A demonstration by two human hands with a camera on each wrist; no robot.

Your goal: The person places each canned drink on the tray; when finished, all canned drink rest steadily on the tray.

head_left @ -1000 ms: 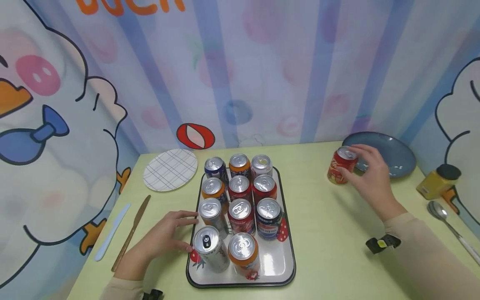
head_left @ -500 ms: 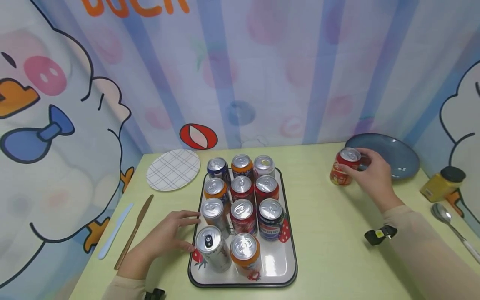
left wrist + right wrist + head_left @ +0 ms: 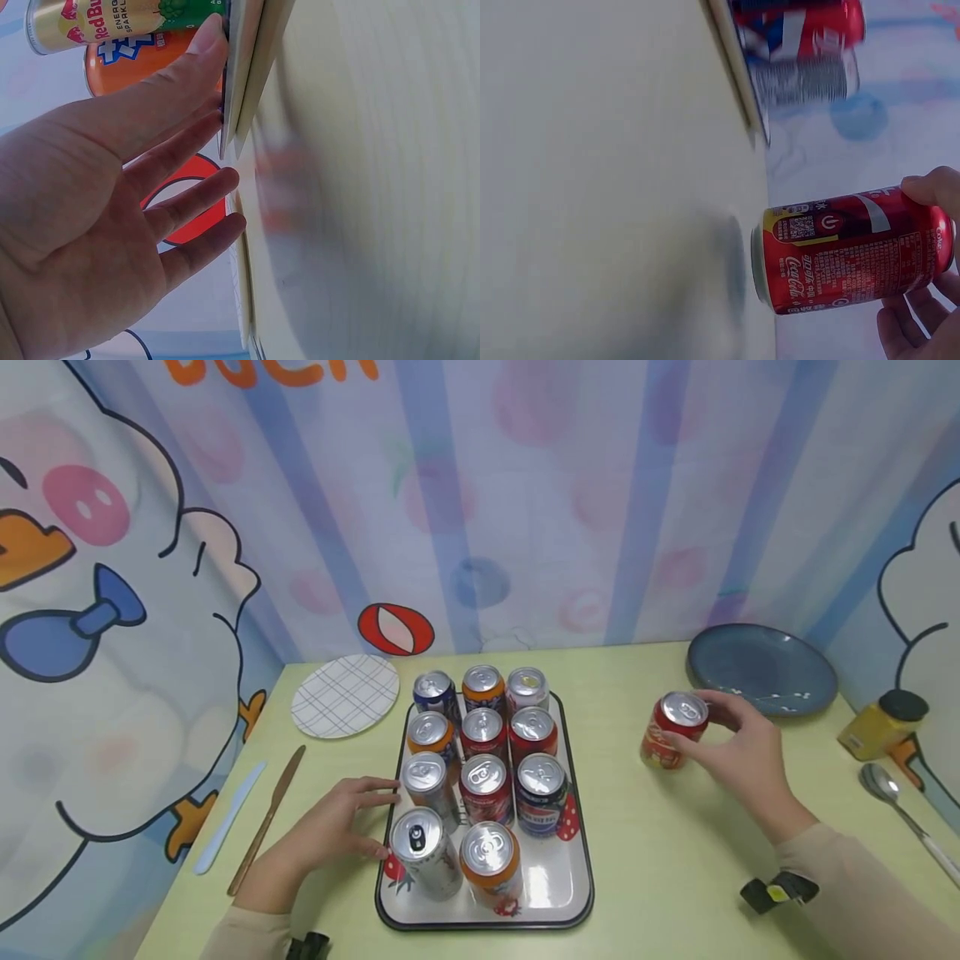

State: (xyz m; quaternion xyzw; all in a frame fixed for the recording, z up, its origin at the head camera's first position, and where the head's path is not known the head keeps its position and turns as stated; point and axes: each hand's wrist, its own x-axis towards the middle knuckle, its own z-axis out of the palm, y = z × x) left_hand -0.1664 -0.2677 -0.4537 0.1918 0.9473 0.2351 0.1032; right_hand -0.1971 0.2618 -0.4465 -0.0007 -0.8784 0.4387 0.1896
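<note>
My right hand [image 3: 738, 747] grips a red Coca-Cola can [image 3: 663, 745] near its top, between thumb and fingers, right of the tray. Seen from the right wrist, the can's base is close over the table, with a shadow near it. At the left edge of the tray [image 3: 555, 885], my left hand [image 3: 330, 827] lies with extended fingers, the thumb right at the rim in the left wrist view. Several upright drink cans stand in rows on the tray, including an orange-banded can [image 3: 491, 881] and a tall pale can [image 3: 435, 868] in front. A Red Bull can [image 3: 135, 19] shows above my thumb.
Behind my right hand sits a dark blue plate [image 3: 761, 668]. A yellow jar [image 3: 873, 733] and a spoon [image 3: 892, 797] lie along the right side. On the left are a checked round plate [image 3: 345, 696], a light blue knife [image 3: 228, 818] and a brown knife [image 3: 266, 818].
My right hand has brought the Coca-Cola can from beside the blue plate toward the front, slightly leftward over the last half second. The left hand has stayed at the tray's edge.
</note>
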